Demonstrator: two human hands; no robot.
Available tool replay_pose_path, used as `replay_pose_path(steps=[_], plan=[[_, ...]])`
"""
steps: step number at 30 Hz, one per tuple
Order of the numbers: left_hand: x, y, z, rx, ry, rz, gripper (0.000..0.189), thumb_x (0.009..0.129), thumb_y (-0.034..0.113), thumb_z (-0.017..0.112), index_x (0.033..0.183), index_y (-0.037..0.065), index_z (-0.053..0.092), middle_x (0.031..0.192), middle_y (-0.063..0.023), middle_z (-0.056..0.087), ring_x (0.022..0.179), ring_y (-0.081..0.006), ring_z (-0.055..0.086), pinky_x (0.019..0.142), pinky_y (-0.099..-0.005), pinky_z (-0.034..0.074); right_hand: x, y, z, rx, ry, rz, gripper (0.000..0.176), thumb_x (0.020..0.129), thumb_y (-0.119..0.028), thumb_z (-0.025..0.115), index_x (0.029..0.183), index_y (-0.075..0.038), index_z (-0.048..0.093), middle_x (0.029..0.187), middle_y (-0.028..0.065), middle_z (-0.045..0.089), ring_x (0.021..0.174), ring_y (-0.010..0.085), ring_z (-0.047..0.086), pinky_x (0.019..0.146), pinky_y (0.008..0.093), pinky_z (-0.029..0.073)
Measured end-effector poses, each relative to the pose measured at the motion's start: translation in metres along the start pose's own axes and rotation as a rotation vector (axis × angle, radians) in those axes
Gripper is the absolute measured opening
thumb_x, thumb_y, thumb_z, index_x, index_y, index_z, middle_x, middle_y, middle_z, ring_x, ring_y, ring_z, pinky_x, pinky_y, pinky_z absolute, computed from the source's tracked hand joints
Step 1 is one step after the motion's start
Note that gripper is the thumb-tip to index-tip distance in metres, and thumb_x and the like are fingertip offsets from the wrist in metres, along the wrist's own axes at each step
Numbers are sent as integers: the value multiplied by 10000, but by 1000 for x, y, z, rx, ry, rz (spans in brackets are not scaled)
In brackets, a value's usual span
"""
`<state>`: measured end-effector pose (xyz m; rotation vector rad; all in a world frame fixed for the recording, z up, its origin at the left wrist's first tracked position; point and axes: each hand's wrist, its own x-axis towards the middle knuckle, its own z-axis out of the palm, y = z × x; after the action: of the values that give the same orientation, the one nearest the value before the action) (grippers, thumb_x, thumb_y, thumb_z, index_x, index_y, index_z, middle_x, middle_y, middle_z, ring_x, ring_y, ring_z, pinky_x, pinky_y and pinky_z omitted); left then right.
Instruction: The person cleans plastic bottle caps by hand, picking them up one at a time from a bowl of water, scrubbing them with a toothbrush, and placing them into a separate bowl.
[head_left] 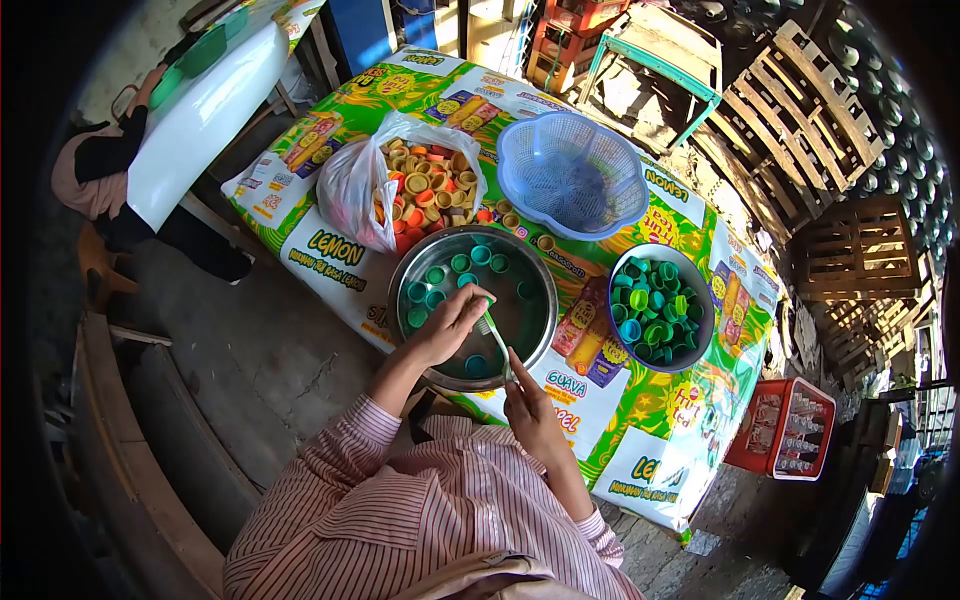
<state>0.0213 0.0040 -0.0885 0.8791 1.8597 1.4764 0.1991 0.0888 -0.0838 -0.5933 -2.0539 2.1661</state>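
Note:
Over a metal basin (547, 322), my left hand (445, 328) pinches a green bottle cap (488, 300). My right hand (533, 408) is closed around the handle of a toothbrush (500, 345), whose head is at the held cap. Several green and teal caps (481, 254) lie in the water in the basin, mostly toward its far and left sides. To the right stands a bowl (697, 352) heaped with green caps (660, 305). Behind the basin, a plastic bag (348, 195) holds many tan and orange caps (430, 185).
A blue perforated basket (570, 165) sits behind the basin, with a few loose caps (510, 220) beside it. The printed tablecloth (640, 430) covers the table. A red crate (782, 428) stands at right, near wooden pallets (800, 110). Another person (105, 170) is at far left.

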Motion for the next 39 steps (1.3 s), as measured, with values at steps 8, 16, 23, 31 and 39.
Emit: replay_pose_path(steps=[8,16,23,31,39], plan=[[1,2,-9,347,68,194,218,909,217,499,1016,26,500,813,-96,509,735,-193,516,674,-306,430,-1,-1,-18,-159,116,-67,471,911,-92,446,1367,-156,342,539,27,442,431,174,449,433,314,387],[-10,13,-18,899,54,325,451,787,249,637,1187,107,485,998,-63,563,935,-223,517,874,-393,312,-6,10,-27,-925,341,-305,531,842,-59,521,1337,-205,394,648,98,514,498,271,546,456,402,431],[-16,16,-18,1021,146,339,333,783,279,630,1079,143,561,992,-8,572,922,-192,526,856,-366,272,-9,10,-25,-865,388,-362,531,830,-63,525,1327,-210,409,638,75,497,481,254,534,441,382,444],[-24,-1,-8,1063,92,254,334,775,242,639,1075,117,561,970,-32,570,913,-200,537,848,-384,329,-6,12,-25,-976,396,-296,502,838,-81,534,1311,-216,433,638,72,509,476,246,536,433,377,440],[-21,9,-12,1020,76,288,359,772,203,638,1110,115,557,1001,-32,560,907,-204,534,804,-355,358,-7,10,-25,-1082,373,-234,500,845,-91,530,1316,-222,424,646,82,522,487,259,550,437,382,449]])
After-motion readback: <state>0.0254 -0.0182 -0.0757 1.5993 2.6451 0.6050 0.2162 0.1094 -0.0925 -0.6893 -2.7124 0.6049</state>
